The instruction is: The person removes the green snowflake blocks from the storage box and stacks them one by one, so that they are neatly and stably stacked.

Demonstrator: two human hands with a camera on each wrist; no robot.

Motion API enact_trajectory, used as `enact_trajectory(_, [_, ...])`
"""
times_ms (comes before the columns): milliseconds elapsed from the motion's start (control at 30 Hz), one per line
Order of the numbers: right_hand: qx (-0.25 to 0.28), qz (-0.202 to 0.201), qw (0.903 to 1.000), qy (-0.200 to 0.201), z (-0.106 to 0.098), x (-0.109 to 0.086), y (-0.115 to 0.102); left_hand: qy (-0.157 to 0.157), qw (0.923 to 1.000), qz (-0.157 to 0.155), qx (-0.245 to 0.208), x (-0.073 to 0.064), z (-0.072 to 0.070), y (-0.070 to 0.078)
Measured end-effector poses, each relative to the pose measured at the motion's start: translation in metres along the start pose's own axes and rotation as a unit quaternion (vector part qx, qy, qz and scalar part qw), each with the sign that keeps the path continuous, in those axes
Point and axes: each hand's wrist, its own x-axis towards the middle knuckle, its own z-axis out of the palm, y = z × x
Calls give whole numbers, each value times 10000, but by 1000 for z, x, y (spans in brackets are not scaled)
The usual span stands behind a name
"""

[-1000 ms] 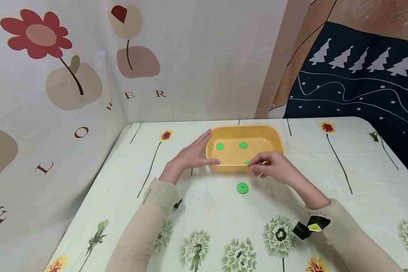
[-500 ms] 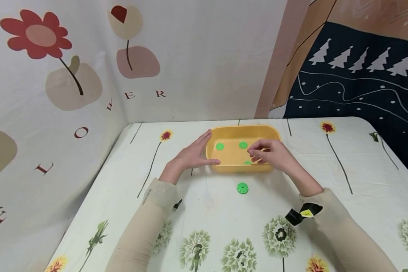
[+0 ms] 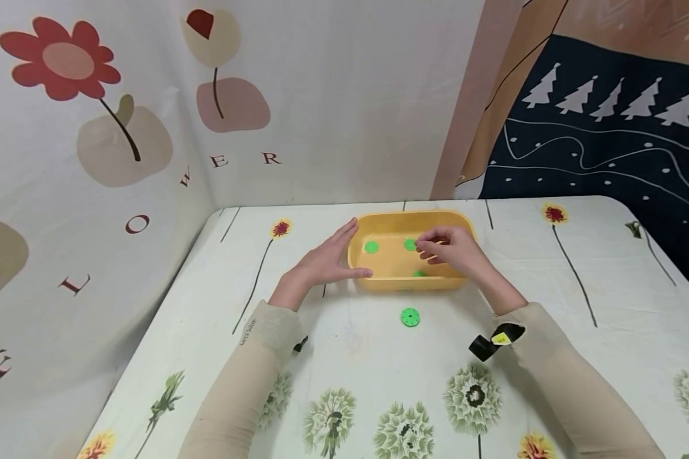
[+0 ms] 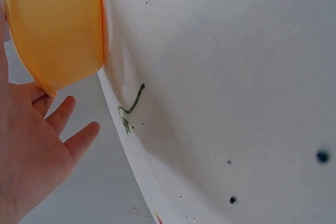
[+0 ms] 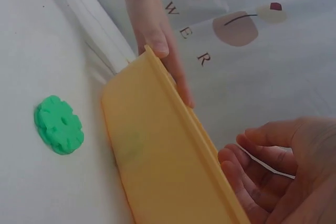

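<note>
A yellow plastic basin (image 3: 379, 284) stands on the table with three green discs in it: one at the left (image 3: 371, 247), one near the middle (image 3: 410, 245) and one by the front wall (image 3: 418, 274). My left hand (image 3: 321, 260) rests against the basin's left end, thumb along the front rim, the other fingers spread toward the back corner. Over the basin's right half is my right hand (image 3: 450, 248), fingers loosely bent. Its fingertips overlap the middle disc in the head view. Nothing shows between the thumb and fingers of the right hand (image 5: 278, 166) in the right wrist view.
Another green disc (image 3: 410, 317), notched round its edge, lies on the floral tablecloth (image 3: 344, 357) in front of the basin. A flower-printed cloth (image 3: 344, 108) hangs behind and to the left, and a dark cloth with printed trees (image 3: 597, 146) is at the right.
My right hand has moved from the basin's front rim up and back over its inside, toward the middle disc. The left hand and the discs have stayed in place.
</note>
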Motion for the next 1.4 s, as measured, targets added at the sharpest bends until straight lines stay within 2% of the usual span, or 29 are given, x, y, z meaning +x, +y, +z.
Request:
enact_trajectory(133, [102, -87, 9995, -302, 2, 7, 7, -7, 10000, 22, -43, -1, 0, 0])
enact_trajectory(233, [170, -143, 9969, -757, 2, 11, 12, -6, 10000, 21, -46, -1, -1, 0])
enact_trajectory(367, [133, 16, 9906, -1362, 3, 16, 19, -14, 10000, -44, -30, -1, -1, 1])
enact_trajectory(467, [-295, 135, 9852, -1683, 4, 19, 22, -14, 9999, -100, -13, -1, -1, 1])
enact_trajectory(633, [-1149, 12, 9695, -2166, 5, 23, 24, -31, 9999, -140, -13, 0, -1, 2])
enact_trajectory(733, [-1244, 28, 9656, -2283, 5, 24, 24, -26, 9999, -139, 3, 0, -1, 2])
enact_trajectory(900, [-1137, 49, 9669, -2285, 3, 22, 23, -47, 9999, -117, 9, 0, -1, 2])
enact_trajectory(1133, [-655, -100, 9687, -2392, 0, 20, 24, -44, 9999, -92, -4, 0, -1, 1])
enact_trajectory(1400, [-119, -333, 9663, -2550, -1, 20, 27, -33, 9999, -103, -44, -1, -1, 3])
